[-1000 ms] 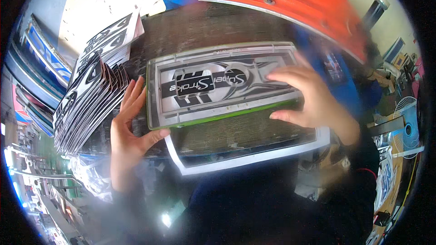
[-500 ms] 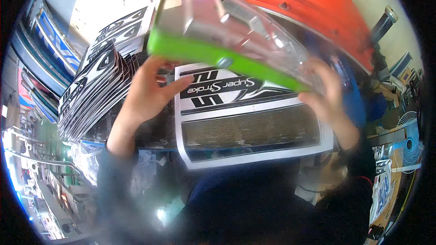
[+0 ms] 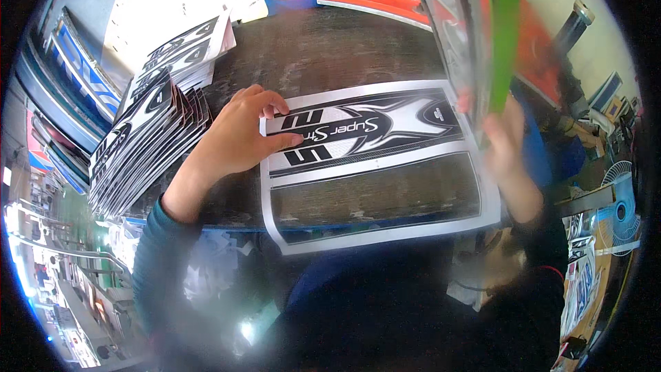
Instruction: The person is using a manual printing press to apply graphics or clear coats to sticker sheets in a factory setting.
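1. on the dark table, let the white-bordered sheet lie flat.
2. hold the green-edged frame clear, your right hand clamped on it.
3. left hand, thumb and fingers apart over the sheet's left end: press lightly.

sheet, stacked sheets on dark table

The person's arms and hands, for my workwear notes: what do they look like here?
The left hand is bare, with no glove, ring or watch showing. The right hand is also gloveless, but blurred. The left sleeve is dark teal and wrinkled, ending short of the wrist; the right sleeve looks nearly black in shadow.
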`<state>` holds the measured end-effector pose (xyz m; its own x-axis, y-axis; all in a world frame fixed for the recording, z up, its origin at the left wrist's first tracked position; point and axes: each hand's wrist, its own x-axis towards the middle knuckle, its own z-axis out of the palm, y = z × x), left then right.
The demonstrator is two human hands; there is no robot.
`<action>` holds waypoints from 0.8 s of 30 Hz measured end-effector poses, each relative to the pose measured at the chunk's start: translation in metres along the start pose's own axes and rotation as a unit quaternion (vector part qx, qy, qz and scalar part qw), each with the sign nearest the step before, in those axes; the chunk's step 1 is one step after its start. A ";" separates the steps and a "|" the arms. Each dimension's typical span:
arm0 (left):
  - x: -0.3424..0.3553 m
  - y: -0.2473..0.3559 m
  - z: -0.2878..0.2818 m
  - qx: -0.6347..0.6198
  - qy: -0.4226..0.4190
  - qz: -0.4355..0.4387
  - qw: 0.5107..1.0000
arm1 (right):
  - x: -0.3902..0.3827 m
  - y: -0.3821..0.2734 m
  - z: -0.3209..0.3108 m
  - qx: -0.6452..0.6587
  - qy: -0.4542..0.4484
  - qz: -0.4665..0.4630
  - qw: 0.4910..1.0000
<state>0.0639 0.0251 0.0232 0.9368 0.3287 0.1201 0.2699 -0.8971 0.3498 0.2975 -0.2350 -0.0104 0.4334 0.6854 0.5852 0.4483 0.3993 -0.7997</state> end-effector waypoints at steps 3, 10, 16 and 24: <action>0.002 0.001 -0.002 0.004 -0.005 0.022 1.000 | 0.000 0.001 -0.001 -0.007 0.014 -0.004 1.000; -0.012 0.022 0.002 -0.228 0.025 -0.002 0.973 | -0.001 0.004 -0.005 -0.002 0.018 -0.013 1.000; -0.035 0.024 0.003 -0.287 0.005 0.093 0.953 | -0.001 0.004 -0.004 -0.022 0.043 -0.014 0.999; -0.062 0.005 0.016 -0.473 0.334 -0.116 0.807 | -0.005 0.013 -0.007 -0.065 0.103 -0.010 0.993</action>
<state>0.0104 -0.0048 0.0031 0.4719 0.8240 0.3135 -0.1660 -0.2662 0.9495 0.3065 -0.2373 -0.0234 0.5674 0.5344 0.6264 0.5495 0.3209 -0.7714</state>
